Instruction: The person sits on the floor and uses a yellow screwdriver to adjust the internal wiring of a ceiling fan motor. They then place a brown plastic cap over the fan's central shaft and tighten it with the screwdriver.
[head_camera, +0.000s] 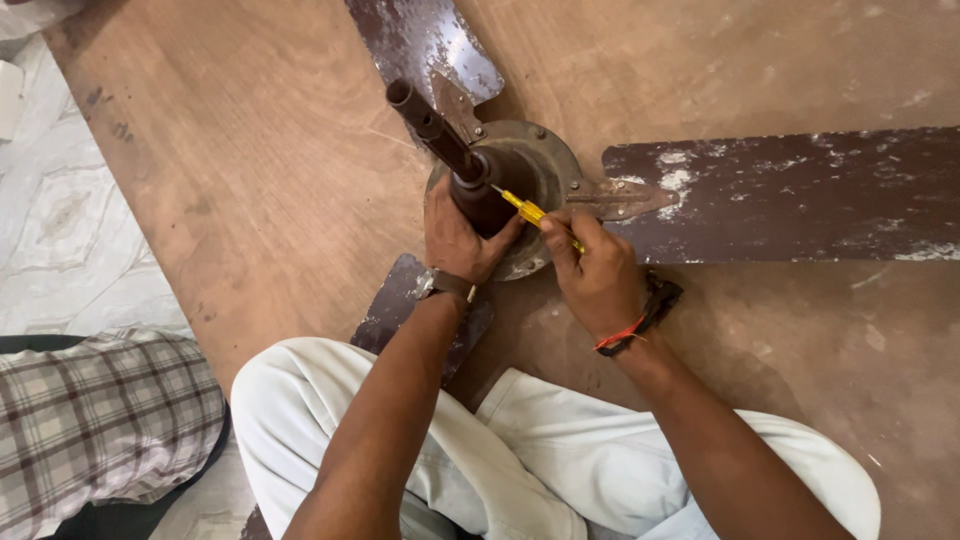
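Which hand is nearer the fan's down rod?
Left. The left hand grips the base of the down rod; the right hand holds a yellow screwdriver beside it.

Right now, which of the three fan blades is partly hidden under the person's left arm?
The lower blade, pointing toward the person's knees. The left hand and forearm cross over it. The right blade and the top blade lie uncovered.

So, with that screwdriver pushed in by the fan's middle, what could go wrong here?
The yellow screwdriver in the right hand points toward the left hand gripping the dark motor hub; a slip might jab those fingers. The fan lies loose on the wooden board, so prying could turn it and swing the long blade.
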